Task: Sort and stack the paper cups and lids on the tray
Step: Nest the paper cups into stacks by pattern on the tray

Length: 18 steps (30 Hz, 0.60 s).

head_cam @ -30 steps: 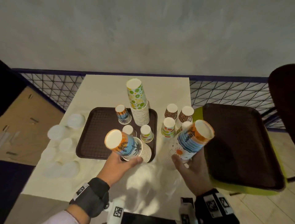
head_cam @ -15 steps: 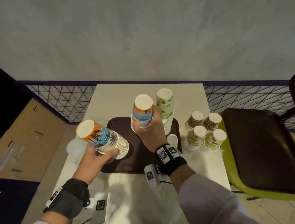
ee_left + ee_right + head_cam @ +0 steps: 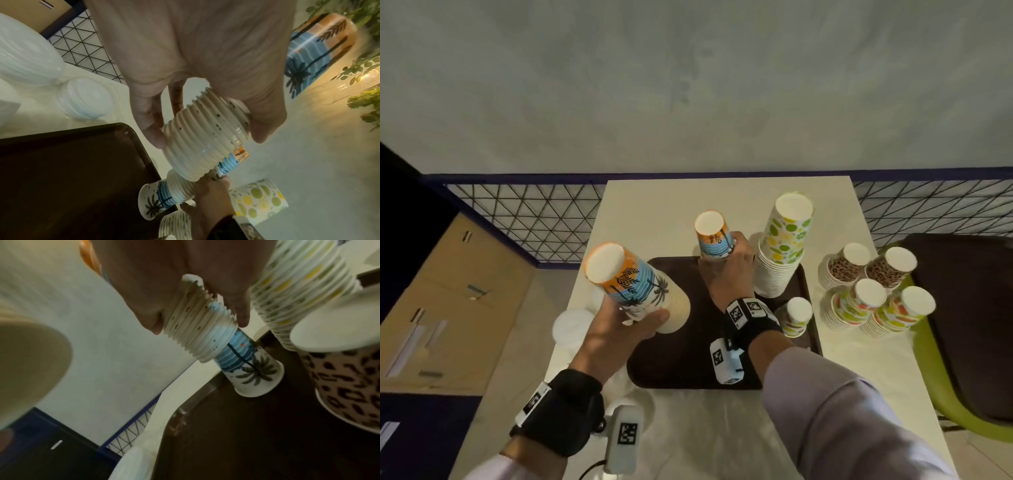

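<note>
My left hand (image 3: 619, 329) grips a tilted stack of palm-tree cups (image 3: 635, 286) above the left edge of the brown tray (image 3: 681, 363); its rims (image 3: 203, 134) show in the left wrist view. My right hand (image 3: 726, 274) grips a second palm-tree stack (image 3: 714, 240) and holds it down over a single upside-down palm-tree cup (image 3: 255, 374) standing at the tray's far edge. A tall stack of lime-dotted cups (image 3: 784, 246) stands just right of that hand. A small cup (image 3: 796, 317) stands on the tray near my right wrist.
Leopard-print stacks (image 3: 842, 267) and fruit-print stacks (image 3: 859, 305) stand on the table right of the tray. White lids (image 3: 571, 325) lie left of it. A second dark tray (image 3: 969, 308) rests on a green chair at the right. Wire fencing (image 3: 534, 219) runs behind.
My right hand has carried its palm-tree stack from the right of the table to the tray's far side and lowered it over the single cup. My left hand has lifted its stack.
</note>
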Tool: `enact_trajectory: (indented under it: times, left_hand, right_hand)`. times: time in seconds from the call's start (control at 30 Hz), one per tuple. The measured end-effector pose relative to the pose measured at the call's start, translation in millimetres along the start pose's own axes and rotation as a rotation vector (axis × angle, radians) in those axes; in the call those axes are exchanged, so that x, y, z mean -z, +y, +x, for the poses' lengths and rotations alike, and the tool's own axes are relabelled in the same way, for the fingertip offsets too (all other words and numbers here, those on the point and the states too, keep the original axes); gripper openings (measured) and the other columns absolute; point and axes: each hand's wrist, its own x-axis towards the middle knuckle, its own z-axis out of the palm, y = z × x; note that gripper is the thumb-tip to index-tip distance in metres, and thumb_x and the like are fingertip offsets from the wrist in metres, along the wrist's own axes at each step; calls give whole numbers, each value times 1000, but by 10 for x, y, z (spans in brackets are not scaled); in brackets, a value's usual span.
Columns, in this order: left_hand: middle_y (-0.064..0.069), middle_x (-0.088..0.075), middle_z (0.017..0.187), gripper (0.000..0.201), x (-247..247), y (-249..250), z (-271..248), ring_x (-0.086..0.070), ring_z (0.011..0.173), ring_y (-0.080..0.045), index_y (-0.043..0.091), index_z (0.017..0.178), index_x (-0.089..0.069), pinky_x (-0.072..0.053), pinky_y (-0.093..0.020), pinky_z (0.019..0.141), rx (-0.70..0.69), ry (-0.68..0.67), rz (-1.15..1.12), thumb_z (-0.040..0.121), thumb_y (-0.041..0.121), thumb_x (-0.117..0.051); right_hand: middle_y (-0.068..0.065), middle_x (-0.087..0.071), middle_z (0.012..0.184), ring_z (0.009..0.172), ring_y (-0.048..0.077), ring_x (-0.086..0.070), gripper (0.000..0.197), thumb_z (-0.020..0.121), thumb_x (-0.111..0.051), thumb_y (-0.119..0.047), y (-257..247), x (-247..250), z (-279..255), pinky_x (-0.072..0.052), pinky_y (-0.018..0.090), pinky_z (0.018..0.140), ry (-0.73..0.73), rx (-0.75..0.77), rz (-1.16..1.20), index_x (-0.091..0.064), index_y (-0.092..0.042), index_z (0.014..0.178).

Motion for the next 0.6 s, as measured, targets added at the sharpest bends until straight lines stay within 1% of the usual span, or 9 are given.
enact_trajectory:
  times: [0.1,0.17,0.23,0.33,0.4,0.43,0.47,0.53,0.6]
  left_hand:
    - [7,-69,127,83,-14,-3,38,-64,121,-21,33,130,-57,-62,-51,88,3,5,16,54,45,-89]
    - [8,-68,129,83,-24,15,51,-63,123,-22,34,130,-55,-62,-52,89,6,-6,28,55,46,-88]
    - [10,-68,128,82,-26,35,60,-63,123,-22,35,132,-54,-62,-52,89,2,-24,35,58,46,-88]
    - [16,-70,123,70,-52,61,78,-65,121,-19,40,127,-55,-63,-50,87,-7,-47,45,66,39,-89]
    - [20,-70,118,59,-75,90,90,-65,119,-19,42,123,-55,-63,-49,88,-12,-50,49,78,23,-89]
    - [22,-70,116,56,-85,104,98,-66,118,-18,43,122,-55,-63,-48,88,-15,-61,53,83,17,-85]
    - [24,-70,114,54,-96,118,103,-66,117,-17,43,122,-54,-63,-46,88,-19,-79,60,86,15,-82]
    - [23,-71,112,53,-133,172,97,-68,114,-15,44,121,-55,-64,-41,84,-29,-127,71,84,21,-85]
    - [18,-72,115,61,-196,237,75,-69,111,-13,40,126,-56,-64,-38,81,-45,-181,92,74,36,-87]
  right_hand:
    - [14,-49,133,120,30,-50,81,80,-80,-33,104,-58,3,-50,52,100,-75,-75,29,-31,-18,143]
    - [16,-45,140,127,34,-48,88,81,-80,-31,147,-71,-21,-47,51,105,-130,-121,37,-22,-18,148]
    - [17,-41,147,134,36,-44,95,82,-80,-30,146,-54,-71,-44,50,109,-164,-135,31,-18,-14,152]
    - [14,-36,154,142,32,-37,96,86,-75,-29,24,98,-214,-38,45,116,-174,-137,33,-13,-12,157]
    - [11,-34,157,145,28,-34,85,90,-69,-22,-103,278,-383,-31,35,118,-147,-89,46,-18,-12,157]
    - [11,-38,154,143,27,-37,75,90,-65,-19,-156,384,-484,-31,32,117,-116,-29,38,-27,-11,154]
    - [9,-43,149,139,25,-42,65,90,-62,-17,-195,490,-589,-35,33,115,-91,46,38,-36,-12,150]
    - [1,-48,143,132,19,-48,57,88,-56,-21,-256,686,-788,-47,43,107,-114,169,102,-45,-16,144]
    - [-6,-49,142,132,13,-48,59,87,-53,-29,-327,832,-933,-49,47,102,-229,187,203,-45,-23,145]
